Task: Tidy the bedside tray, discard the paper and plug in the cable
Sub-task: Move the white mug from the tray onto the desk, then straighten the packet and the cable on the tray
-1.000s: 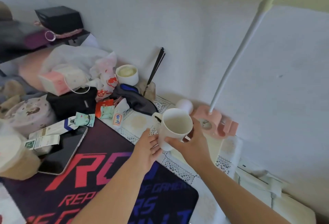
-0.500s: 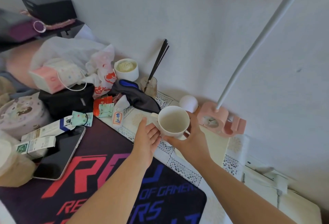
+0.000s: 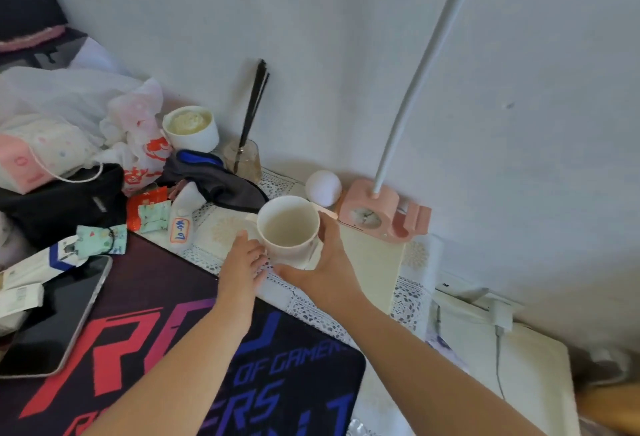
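- Mug (image 3: 288, 227), white and empty, sits lower than a second ago, close over the lace mat (image 3: 221, 227), just left of the pink lamp base (image 3: 381, 213); contact with the mat cannot be told.
- Right hand (image 3: 329, 272): grip clamped around mug wall. Left hand (image 3: 242, 262): fingers loose at the handle side, not closed.
- Judgement: mug is being set down; paper and cable (image 3: 498, 359) steps not begun.
- Edges: white ball (image 3: 323, 187) and lamp base just behind mug; gaming mat (image 3: 173, 349) in front is open room.
- Cable lies right of lamp base, well apart.
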Demonstrator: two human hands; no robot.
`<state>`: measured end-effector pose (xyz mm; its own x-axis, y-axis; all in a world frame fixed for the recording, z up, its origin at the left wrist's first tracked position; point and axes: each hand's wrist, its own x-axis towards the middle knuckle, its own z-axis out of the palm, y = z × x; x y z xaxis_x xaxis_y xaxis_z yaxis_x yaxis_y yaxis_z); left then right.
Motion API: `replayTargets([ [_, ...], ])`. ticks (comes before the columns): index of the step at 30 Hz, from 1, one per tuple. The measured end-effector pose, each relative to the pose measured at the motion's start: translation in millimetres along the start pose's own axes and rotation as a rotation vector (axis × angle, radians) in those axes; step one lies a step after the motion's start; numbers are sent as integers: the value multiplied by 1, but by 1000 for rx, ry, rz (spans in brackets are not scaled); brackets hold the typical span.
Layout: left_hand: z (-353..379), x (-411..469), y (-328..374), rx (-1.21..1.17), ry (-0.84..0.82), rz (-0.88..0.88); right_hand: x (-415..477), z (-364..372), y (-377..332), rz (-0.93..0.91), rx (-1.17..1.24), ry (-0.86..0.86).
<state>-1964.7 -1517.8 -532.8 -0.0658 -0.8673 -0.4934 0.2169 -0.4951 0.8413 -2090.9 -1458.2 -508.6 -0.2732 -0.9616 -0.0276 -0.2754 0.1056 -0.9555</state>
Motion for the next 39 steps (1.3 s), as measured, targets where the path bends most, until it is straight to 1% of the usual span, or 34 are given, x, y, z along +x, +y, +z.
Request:
replayTargets([
  [2,-3,-15,-17,227,115,179,-18,-12,8,35,-11,30],
  [4,-3,-42,-39,417,174,392,-43,-30,22,71,-24,147],
  [5,1,-58,-51,507,161,479,-56,-41,31,74,-26,229],
  [7,18,-88,-73,646,25,606,-83,-69,54,80,-47,395],
  [10,61,-129,-104,723,-274,662,-116,-114,96,168,-109,553],
  [13,110,-157,-133,751,-501,661,-146,-152,141,340,-206,603],
  [15,141,-165,-157,805,-564,614,-162,-170,167,450,-277,593],
  [17,167,-165,-189,867,-566,484,-172,-181,188,529,-332,559],
  [20,188,-154,-238,972,-422,214,-176,-186,217,585,-418,439],
  [23,191,-135,-274,1037,-249,57,-168,-184,239,593,-403,311],
  [25,189,-124,-289,1009,-132,-9,-161,-181,249,558,-375,253],
  [28,191,-111,-302,877,16,-76,-152,-178,261,514,-462,148],
  [30,194,-102,-305,786,67,-123,-148,-175,267,518,-492,65],
  [32,199,-93,-308,752,89,-176,-147,-172,273,533,-504,8],
  [34,204,-87,-311,719,82,-184,-149,-168,279,521,-508,14],
  [35,207,-86,-311,705,72,-157,-150,-166,281,500,-506,44],
  [39,214,-82,-305,780,-15,90,-149,-154,282,425,-458,187],
])
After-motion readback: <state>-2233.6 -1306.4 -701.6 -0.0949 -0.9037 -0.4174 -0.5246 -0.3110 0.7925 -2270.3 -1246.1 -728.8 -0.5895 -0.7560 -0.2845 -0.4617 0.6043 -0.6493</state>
